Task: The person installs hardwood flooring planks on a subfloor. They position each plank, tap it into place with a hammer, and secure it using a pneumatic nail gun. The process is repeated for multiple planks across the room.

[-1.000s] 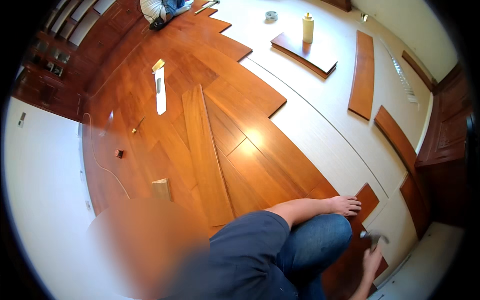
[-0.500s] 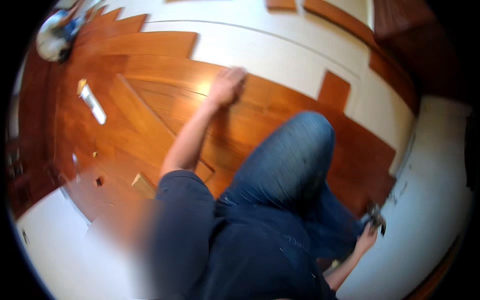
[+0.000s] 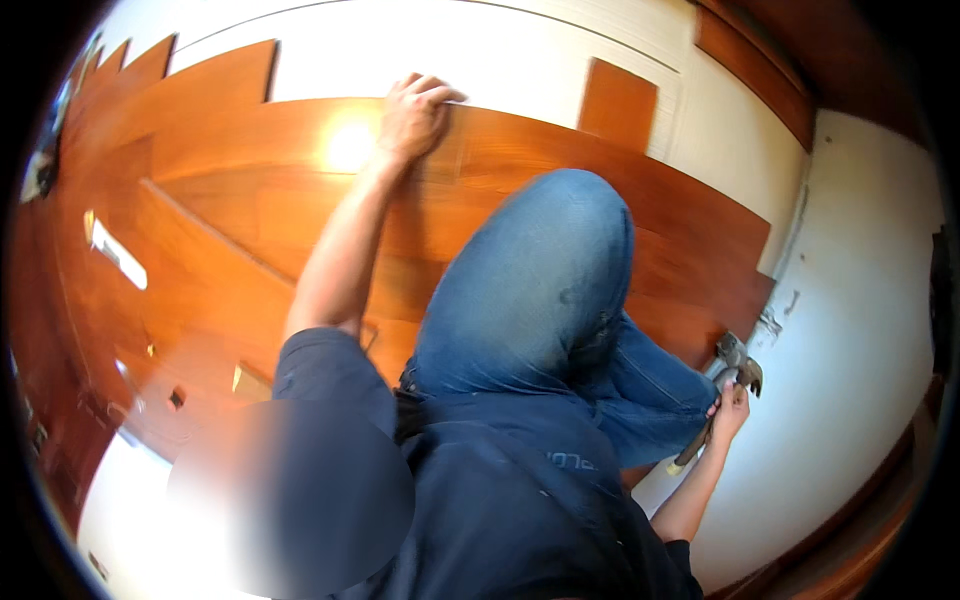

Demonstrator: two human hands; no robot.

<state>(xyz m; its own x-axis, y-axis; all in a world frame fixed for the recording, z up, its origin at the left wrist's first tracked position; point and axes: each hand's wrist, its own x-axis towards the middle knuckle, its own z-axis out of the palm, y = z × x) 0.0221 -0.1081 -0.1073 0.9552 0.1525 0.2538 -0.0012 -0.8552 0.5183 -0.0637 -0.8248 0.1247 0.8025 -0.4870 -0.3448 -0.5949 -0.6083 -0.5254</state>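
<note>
My left hand rests on the front row of reddish-brown floorboards, its fingers apart and bent over the edge beside the white underlay. Low at the right, my right hand grips a hammer just below its head, the claw pointing away from my knee. The handle runs back along my wrist toward a pale end. Against the hammer head is a grey metal piece whose kind I cannot make out. My bent knee, in blue jeans, rises between both hands.
A short board juts onto the underlay. Further boards lie along the far right, near a white wall panel. On the laid floor are a white strip-like object, a long thin strip and small wood pieces.
The view has shifted, so the floor sits further left and higher. My left hand stays by the board edge, its fingers now plainer. The person at upper left has slid to the rim.
</note>
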